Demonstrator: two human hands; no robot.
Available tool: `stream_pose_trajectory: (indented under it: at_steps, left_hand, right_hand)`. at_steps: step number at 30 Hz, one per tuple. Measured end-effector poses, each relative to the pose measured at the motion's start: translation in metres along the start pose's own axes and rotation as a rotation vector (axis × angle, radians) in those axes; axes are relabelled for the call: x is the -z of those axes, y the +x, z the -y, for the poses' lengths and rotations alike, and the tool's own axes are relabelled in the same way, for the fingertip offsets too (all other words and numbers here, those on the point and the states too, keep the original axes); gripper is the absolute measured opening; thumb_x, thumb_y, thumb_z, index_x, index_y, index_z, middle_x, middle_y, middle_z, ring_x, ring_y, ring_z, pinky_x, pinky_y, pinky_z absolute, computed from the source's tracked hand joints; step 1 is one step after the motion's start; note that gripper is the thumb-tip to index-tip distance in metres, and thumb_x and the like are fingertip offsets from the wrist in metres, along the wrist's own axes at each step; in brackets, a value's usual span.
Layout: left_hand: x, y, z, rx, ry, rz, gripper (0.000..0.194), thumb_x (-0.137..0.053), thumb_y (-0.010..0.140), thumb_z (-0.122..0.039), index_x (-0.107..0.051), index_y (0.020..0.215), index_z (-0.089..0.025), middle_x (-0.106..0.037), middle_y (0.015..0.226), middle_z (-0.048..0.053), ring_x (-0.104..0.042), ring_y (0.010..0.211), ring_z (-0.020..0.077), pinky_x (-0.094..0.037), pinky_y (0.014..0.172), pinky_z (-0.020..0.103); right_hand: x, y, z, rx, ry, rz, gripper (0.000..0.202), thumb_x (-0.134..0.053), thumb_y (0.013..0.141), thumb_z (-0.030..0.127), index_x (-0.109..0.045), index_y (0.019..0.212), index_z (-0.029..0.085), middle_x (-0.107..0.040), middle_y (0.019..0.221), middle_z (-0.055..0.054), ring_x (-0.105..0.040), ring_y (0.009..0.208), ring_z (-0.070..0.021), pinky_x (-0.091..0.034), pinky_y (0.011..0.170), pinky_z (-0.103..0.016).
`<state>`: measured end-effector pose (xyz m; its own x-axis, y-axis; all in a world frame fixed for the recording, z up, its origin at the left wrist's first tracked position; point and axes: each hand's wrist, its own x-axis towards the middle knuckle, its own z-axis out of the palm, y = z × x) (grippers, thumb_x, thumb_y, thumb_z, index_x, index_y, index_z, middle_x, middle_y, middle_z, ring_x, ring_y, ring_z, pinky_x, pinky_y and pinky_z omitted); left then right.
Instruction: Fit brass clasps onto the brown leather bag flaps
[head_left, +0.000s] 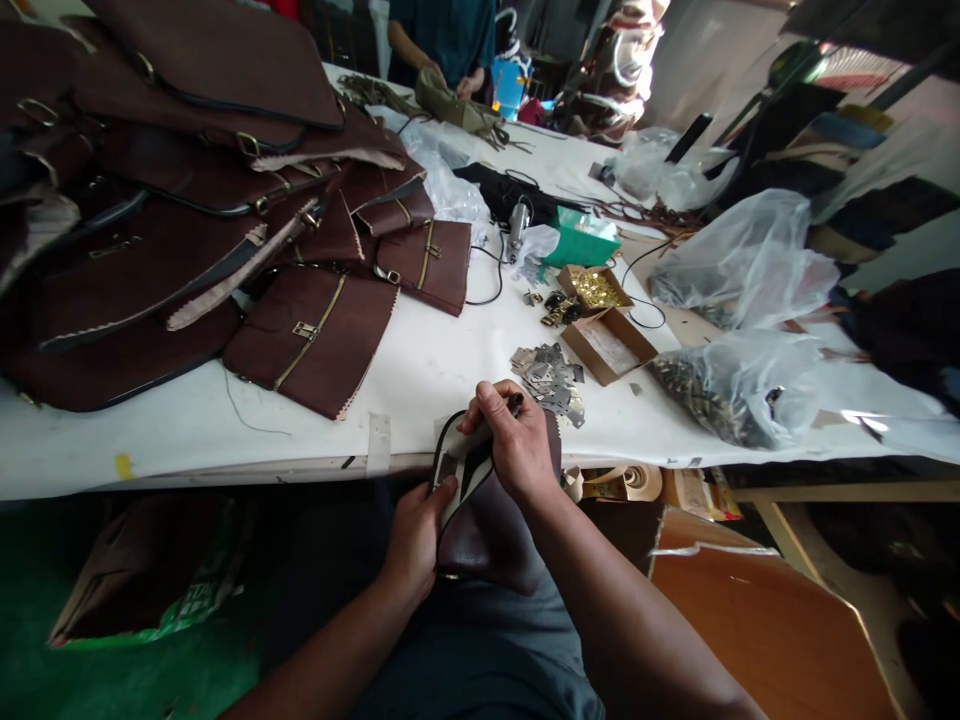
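Note:
Above my lap, at the table's front edge, a dark brown leather bag piece (491,545) with black edging is bent open and shows its pale inside. My left hand (415,530) grips its left edge, thumb on the inner side. Over the opening, my right hand (516,440) is closed around a dark stick-like tool (515,403); only its end shows, so its kind is unclear. Flat metal plates (551,378) lie in a loose pile just beyond my right hand.
Brown leather bags (187,210) are heaped on the left, with zippered pieces (315,335) in front. Small boxes (609,345), one with gold-coloured fittings (596,288), stand past the plates. Plastic bags of metal parts (735,390) sit right. A co-worker (442,45) handles olive fabric across the table.

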<state>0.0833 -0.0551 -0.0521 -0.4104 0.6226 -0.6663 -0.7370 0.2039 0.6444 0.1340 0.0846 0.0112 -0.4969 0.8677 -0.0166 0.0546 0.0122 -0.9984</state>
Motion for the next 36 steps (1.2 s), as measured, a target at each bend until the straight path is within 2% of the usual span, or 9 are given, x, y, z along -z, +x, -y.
stream_pose_trajectory:
  at_steps: [7, 11, 16, 19, 23, 28, 30, 34, 36]
  left_hand:
    - [-0.004, 0.000, -0.001, -0.009, -0.022, -0.026, 0.046, -0.092, 0.063, -0.055, -0.076, 0.079, -0.015, -0.071, 0.066, 0.001, -0.061, 0.058, 0.0162, -0.042, 0.055, 0.026]
    - [-0.004, 0.002, 0.000, -0.017, -0.017, -0.015, 0.047, -0.092, 0.064, -0.056, -0.078, 0.080, -0.014, -0.072, 0.066, 0.003, -0.066, 0.064, 0.0201, -0.045, 0.058, 0.028]
    - [0.000, 0.001, 0.000, -0.042, 0.016, 0.053, 0.053, -0.092, 0.067, -0.060, -0.081, 0.088, -0.013, -0.080, 0.083, 0.009, -0.073, 0.079, 0.0252, -0.054, 0.070, 0.031]
    - [0.000, 0.000, 0.002, -0.061, 0.072, 0.067, 0.054, -0.098, 0.060, -0.051, -0.082, 0.094, -0.012, -0.083, 0.091, 0.011, -0.076, 0.083, 0.0269, -0.056, 0.074, 0.032]
    - [-0.003, 0.001, 0.004, -0.097, 0.155, 0.020, 0.048, -0.100, 0.059, -0.041, -0.083, 0.095, -0.013, -0.083, 0.089, 0.010, -0.077, 0.084, 0.0276, -0.056, 0.075, 0.032]
    - [-0.006, 0.002, 0.005, -0.115, 0.200, -0.026, 0.039, -0.096, 0.063, -0.036, -0.082, 0.091, -0.014, -0.082, 0.085, 0.008, -0.075, 0.079, 0.0252, -0.056, 0.071, 0.031]
    - [-0.007, 0.002, 0.005, -0.116, 0.210, -0.033, 0.034, -0.094, 0.064, -0.033, -0.081, 0.088, -0.014, -0.081, 0.083, 0.007, -0.074, 0.076, 0.0237, -0.056, 0.068, 0.030]
    - [-0.007, 0.002, 0.005, -0.128, 0.228, -0.036, 0.028, -0.091, 0.065, -0.031, -0.080, 0.084, -0.014, -0.079, 0.078, 0.006, -0.072, 0.073, 0.0234, -0.054, 0.064, 0.029]
    - [-0.007, 0.003, 0.005, -0.141, 0.235, -0.031, 0.027, -0.091, 0.065, -0.031, -0.080, 0.083, -0.013, -0.078, 0.077, 0.006, -0.073, 0.075, 0.0248, -0.054, 0.063, 0.029]
  right_hand:
    - [-0.002, 0.002, -0.004, 0.006, 0.073, 0.016, 0.043, -0.069, 0.100, 0.057, -0.059, 0.076, 0.023, -0.065, 0.066, 0.001, -0.064, 0.063, -0.0165, -0.053, 0.069, -0.030]
    - [-0.004, -0.012, -0.007, 0.069, 0.028, 0.102, 0.041, -0.072, 0.098, 0.055, -0.059, 0.077, 0.023, -0.065, 0.065, 0.001, -0.063, 0.061, -0.0169, -0.051, 0.064, -0.030]
    - [0.000, -0.026, -0.010, 0.191, -0.055, 0.173, 0.039, -0.071, 0.100, 0.052, -0.061, 0.077, 0.022, -0.068, 0.069, -0.001, -0.067, 0.069, -0.0178, -0.054, 0.070, -0.031]
    - [0.002, -0.024, -0.010, 0.167, -0.047, 0.190, 0.039, -0.072, 0.099, 0.053, -0.062, 0.078, 0.022, -0.069, 0.069, -0.001, -0.067, 0.067, -0.0174, -0.055, 0.068, -0.030]
    - [0.002, -0.021, 0.006, 0.104, -0.055, 0.210, 0.042, -0.074, 0.096, 0.059, -0.063, 0.080, 0.022, -0.070, 0.069, 0.000, -0.066, 0.061, -0.0161, -0.053, 0.062, -0.029]
    - [-0.001, -0.030, 0.028, 0.277, 0.045, 0.155, 0.036, -0.071, 0.100, 0.055, -0.062, 0.083, 0.024, -0.070, 0.075, -0.001, -0.067, 0.069, -0.0177, -0.055, 0.069, -0.032]
    - [-0.004, -0.033, 0.023, 0.318, 0.043, 0.139, 0.037, -0.070, 0.099, 0.054, -0.061, 0.081, 0.024, -0.067, 0.074, -0.001, -0.064, 0.068, -0.0176, -0.054, 0.067, -0.033]
    - [-0.011, -0.030, 0.003, 0.271, -0.069, 0.142, 0.039, -0.071, 0.098, 0.050, -0.057, 0.073, 0.023, -0.059, 0.064, 0.002, -0.054, 0.059, -0.0153, -0.046, 0.060, -0.031]
    - [-0.012, -0.030, 0.000, 0.285, -0.088, 0.145, 0.038, -0.070, 0.098, 0.048, -0.058, 0.073, 0.023, -0.060, 0.066, 0.001, -0.055, 0.062, -0.0155, -0.046, 0.063, -0.032]
